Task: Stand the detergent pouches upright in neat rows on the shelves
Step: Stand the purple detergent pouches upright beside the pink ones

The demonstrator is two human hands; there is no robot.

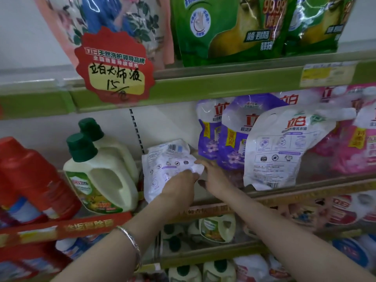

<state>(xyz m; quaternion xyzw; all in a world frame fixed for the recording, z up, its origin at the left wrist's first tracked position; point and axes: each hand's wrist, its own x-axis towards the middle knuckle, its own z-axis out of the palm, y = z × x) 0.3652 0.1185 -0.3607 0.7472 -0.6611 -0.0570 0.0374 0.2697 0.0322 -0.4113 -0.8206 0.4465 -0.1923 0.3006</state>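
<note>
White pouch (pixel 162 165) stands barcode-end up; left grip (pixel 181 180) clutches its face, right grip (pixel 213 176) pinches its right corner.

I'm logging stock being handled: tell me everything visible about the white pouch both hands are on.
The white pouch looks like soft glossy plastic, crumpled, its back facing out: a barcode near the top, small icons and fine print below. It leans crookedly on the middle shelf, between a cream jug and the purple pouches. The left hand grips its lower right; the right hand touches its bunched right corner.
</note>
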